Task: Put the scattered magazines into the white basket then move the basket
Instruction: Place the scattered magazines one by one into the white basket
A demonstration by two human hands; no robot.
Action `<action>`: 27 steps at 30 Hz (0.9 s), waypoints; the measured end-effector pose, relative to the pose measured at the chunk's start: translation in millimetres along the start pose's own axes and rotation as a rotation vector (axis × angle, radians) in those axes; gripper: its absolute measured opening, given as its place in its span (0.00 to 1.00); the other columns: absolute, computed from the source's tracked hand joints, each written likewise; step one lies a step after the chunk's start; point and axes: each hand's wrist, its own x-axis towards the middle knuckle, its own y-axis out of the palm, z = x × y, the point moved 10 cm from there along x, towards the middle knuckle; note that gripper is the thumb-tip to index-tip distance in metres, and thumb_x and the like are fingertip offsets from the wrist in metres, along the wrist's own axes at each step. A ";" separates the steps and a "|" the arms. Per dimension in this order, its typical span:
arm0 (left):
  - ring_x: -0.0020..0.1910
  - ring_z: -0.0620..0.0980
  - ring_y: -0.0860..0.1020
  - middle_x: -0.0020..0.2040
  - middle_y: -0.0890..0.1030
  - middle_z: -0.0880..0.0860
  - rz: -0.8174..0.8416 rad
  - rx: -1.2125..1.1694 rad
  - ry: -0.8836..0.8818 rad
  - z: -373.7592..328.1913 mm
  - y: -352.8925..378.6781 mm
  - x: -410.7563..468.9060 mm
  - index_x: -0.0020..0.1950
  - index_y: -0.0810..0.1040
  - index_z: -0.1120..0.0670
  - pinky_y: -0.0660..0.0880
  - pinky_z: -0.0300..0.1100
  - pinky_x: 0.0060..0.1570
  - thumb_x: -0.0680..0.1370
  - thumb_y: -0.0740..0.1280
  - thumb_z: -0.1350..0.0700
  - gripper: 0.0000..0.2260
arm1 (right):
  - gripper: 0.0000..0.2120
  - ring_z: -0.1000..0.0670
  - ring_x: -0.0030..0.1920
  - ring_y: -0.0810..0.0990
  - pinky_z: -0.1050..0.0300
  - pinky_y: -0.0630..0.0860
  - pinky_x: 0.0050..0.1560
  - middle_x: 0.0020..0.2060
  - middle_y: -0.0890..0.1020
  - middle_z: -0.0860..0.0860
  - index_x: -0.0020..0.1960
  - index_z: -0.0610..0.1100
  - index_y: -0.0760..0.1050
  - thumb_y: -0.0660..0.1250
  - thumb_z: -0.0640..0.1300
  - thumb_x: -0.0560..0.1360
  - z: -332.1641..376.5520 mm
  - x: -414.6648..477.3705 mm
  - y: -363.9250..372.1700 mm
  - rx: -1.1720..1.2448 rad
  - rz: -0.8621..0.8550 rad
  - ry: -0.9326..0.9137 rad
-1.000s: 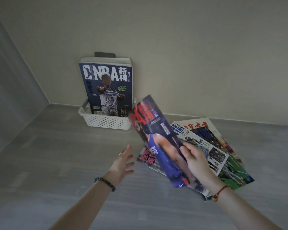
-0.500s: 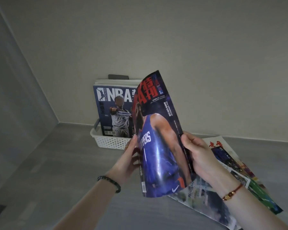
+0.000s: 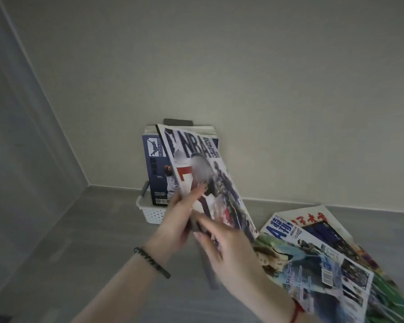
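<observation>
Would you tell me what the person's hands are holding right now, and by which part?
The left hand pinches the NBA magazine at its lower edge; the blurred right hand sits at that same edge, grip unclear.

Dim, flat indoor light, grey-green cast throughout; no clear source, no hard shadows. Soft gradient on wall (image 3: 266,78), darker toward left edge. Wide-angle bend in wall corner and floor (image 3: 56,252) lines. Motion blur on right hand (image 3: 222,241) and on held magazine (image 3: 203,173); left hand (image 3: 180,213) somewhat sharper. Slight smear at lower right corner. No glare on covers.
</observation>
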 end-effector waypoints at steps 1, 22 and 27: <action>0.43 0.52 0.83 0.45 0.85 0.53 -0.063 0.014 0.039 -7.2 -12.7 0.6 0.55 0.77 0.53 0.79 0.44 0.39 0.72 0.67 0.56 0.11 | 0.14 0.66 0.54 0.74 0.73 0.70 0.56 0.55 0.80 0.52 0.61 0.51 0.72 0.58 0.48 0.76 -0.4 0.1 7.4 -0.029 0.022 -0.024; 0.33 0.36 0.80 0.44 0.81 0.49 -0.276 0.570 0.462 -145.0 -120.4 105.2 0.50 0.77 0.55 0.77 0.31 0.35 0.75 0.65 0.59 0.05 | 0.09 0.66 0.34 0.79 0.72 0.74 0.36 0.39 0.79 0.59 0.52 0.45 0.74 0.61 0.35 0.75 -132.4 169.2 -43.9 0.459 -0.461 0.324; 0.32 0.36 0.79 0.42 0.81 0.51 -0.398 0.581 0.394 -119.7 -160.5 139.3 0.46 0.79 0.53 0.74 0.26 0.29 0.73 0.68 0.59 0.03 | 0.07 0.63 0.32 0.77 0.76 0.71 0.29 0.34 0.79 0.60 0.48 0.47 0.76 0.63 0.37 0.75 -169.1 180.9 -10.1 0.384 -0.467 0.443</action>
